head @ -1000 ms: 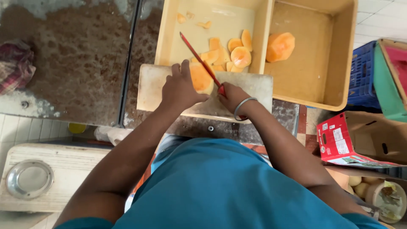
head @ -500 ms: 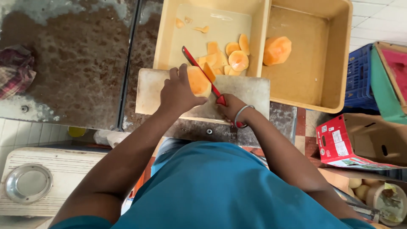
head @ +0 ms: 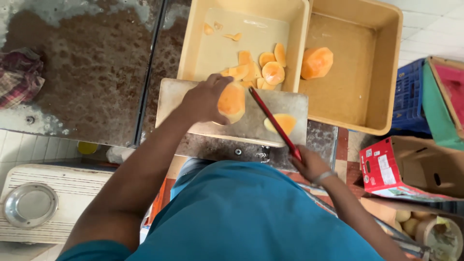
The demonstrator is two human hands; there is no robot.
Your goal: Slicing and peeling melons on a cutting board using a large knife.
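My left hand (head: 203, 99) grips a chunk of orange fruit (head: 231, 102) on a pale cutting board (head: 179, 96). My right hand (head: 309, 165) holds a red-bladed knife (head: 273, 122) that lies slanted across the board, between the chunk and a cut slice (head: 281, 123) lying flat on the board. Beyond the board a cream tray (head: 212, 53) holds several orange slices (head: 263, 65). A second tan tray (head: 372, 72) to the right holds one large orange piece (head: 316, 63).
A worn brown metal counter (head: 82, 72) stretches left, with a checked cloth (head: 19, 77) at its edge. A white appliance with a steel bowl (head: 30, 205) is lower left. Cardboard boxes (head: 415, 169) and coloured crates (head: 435, 92) stand on the right.
The knife has come down and back through the fruit, and a slice now lies on the board. My right hand has pulled back toward my body. My left hand still holds the chunk.
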